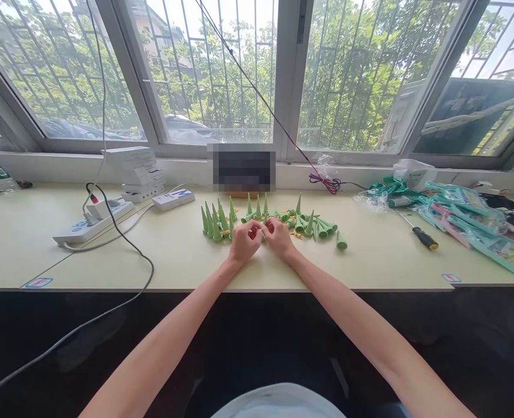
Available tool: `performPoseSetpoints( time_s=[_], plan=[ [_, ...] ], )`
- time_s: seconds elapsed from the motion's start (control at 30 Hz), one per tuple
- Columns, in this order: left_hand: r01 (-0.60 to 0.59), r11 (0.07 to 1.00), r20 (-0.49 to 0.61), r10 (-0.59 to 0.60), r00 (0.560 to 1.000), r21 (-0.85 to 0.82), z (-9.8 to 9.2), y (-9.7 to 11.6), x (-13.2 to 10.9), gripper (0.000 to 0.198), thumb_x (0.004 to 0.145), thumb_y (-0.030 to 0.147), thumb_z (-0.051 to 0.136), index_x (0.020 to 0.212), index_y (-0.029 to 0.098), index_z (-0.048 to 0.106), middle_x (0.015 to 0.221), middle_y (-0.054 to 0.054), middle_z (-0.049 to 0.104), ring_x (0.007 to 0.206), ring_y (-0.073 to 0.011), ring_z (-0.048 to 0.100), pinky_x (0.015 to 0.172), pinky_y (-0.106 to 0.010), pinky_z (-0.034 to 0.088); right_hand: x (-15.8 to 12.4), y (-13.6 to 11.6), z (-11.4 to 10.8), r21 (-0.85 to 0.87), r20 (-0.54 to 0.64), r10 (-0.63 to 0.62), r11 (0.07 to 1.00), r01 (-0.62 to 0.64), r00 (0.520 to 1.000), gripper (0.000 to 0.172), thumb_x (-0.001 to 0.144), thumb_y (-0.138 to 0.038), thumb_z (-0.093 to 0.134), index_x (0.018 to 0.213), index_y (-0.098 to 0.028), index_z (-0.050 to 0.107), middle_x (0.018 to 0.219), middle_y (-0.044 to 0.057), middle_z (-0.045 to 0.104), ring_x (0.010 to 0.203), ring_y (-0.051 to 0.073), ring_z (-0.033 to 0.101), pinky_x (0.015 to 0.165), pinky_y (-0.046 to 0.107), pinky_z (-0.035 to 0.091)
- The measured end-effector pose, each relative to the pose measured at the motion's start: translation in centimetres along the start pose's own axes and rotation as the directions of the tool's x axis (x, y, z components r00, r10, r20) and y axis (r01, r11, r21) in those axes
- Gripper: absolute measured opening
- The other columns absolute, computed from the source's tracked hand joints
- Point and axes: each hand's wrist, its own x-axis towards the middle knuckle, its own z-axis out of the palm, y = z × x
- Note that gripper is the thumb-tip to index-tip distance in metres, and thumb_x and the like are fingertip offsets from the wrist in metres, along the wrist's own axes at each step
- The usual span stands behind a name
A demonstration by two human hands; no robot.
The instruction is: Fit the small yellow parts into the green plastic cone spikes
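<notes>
Both hands are close together over the table, fingertips nearly meeting. My left hand (pixel 243 241) has thumb and fingers curled into a pinch. Opposite it, my right hand (pixel 278 237) is pinched the same way. Whatever lies between the fingertips is too small and covered to make out. One green cone (pixel 265 217) shows its tip just behind the fingers; I cannot tell if they touch it. Several green cones (pixel 217 223) stand upright left of my left hand. Right of my right hand, more green cones (pixel 323 230) mostly lie on their sides, among small orange-yellow pieces (pixel 297 235).
At left are a power strip (pixel 89 223), a black cable (pixel 148 258) hanging over the table edge, and stacked white boxes (pixel 139 174). A blurred dark box (pixel 243 168) stands behind the cones. A screwdriver (pixel 424 238) and teal plastic packages (pixel 478 226) lie at right.
</notes>
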Motion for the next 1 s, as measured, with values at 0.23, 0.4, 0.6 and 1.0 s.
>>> performPoseSetpoints(
  time_s=[0.23, 0.4, 0.6, 1.0],
  plan=[
    [-0.017, 1.000, 0.032, 0.017, 0.999, -0.008, -0.12, 0.27, -0.12, 0.009, 0.074, 0.016, 0.054, 0.070, 0.019, 0.061, 0.058, 0.002, 0.058, 0.046, -0.0101, 0.052, 0.054, -0.024, 0.045, -0.02, 0.00, 0.05, -0.046, 0.039, -0.022, 0.999, 0.024, 0.999, 0.022, 0.081, -0.034, 0.053, 0.067, -0.022, 0.043, 0.061, -0.002, 0.053, 0.058, 0.014, 0.044, 0.056, 0.025, 0.031],
    [-0.022, 1.000, 0.042, 0.023, 0.999, -0.017, -0.13, 0.40, -0.17, 0.009, 0.073, 0.015, 0.053, 0.070, 0.019, 0.061, 0.060, 0.002, 0.059, 0.048, -0.0101, 0.053, 0.054, -0.024, 0.045, -0.06, 0.07, 0.01, -0.081, 0.051, -0.042, 0.996, 0.046, 0.998, 0.024, 0.081, -0.033, 0.053, 0.063, -0.021, 0.044, 0.064, -0.001, 0.052, 0.061, 0.014, 0.044, 0.058, 0.024, 0.032],
    [-0.032, 0.999, 0.052, 0.033, 0.998, -0.018, 0.02, 0.30, -0.21, 0.007, 0.073, 0.016, 0.054, 0.069, 0.020, 0.058, 0.057, 0.003, 0.057, 0.046, -0.0099, 0.050, 0.054, -0.024, 0.044, -0.12, 0.33, 0.04, -0.104, 0.078, -0.061, 0.992, 0.069, 0.995, 0.011, 0.076, -0.027, 0.057, 0.070, -0.019, 0.056, 0.077, 0.002, 0.054, 0.068, 0.014, 0.048, 0.064, 0.025, 0.038],
    [-0.120, 0.992, 0.115, 0.123, 0.986, -0.030, 0.19, 0.16, -0.53, 0.006, 0.072, 0.015, 0.054, 0.070, 0.020, 0.058, 0.054, 0.004, 0.051, 0.046, -0.0090, 0.043, 0.051, -0.023, 0.039, -0.18, 0.34, -0.02, -0.158, 0.164, -0.085, 0.981, 0.111, 0.983, 0.010, 0.074, -0.016, 0.053, 0.071, -0.019, 0.061, 0.078, 0.004, 0.057, 0.072, 0.017, 0.050, 0.066, 0.026, 0.038]
  ],
)
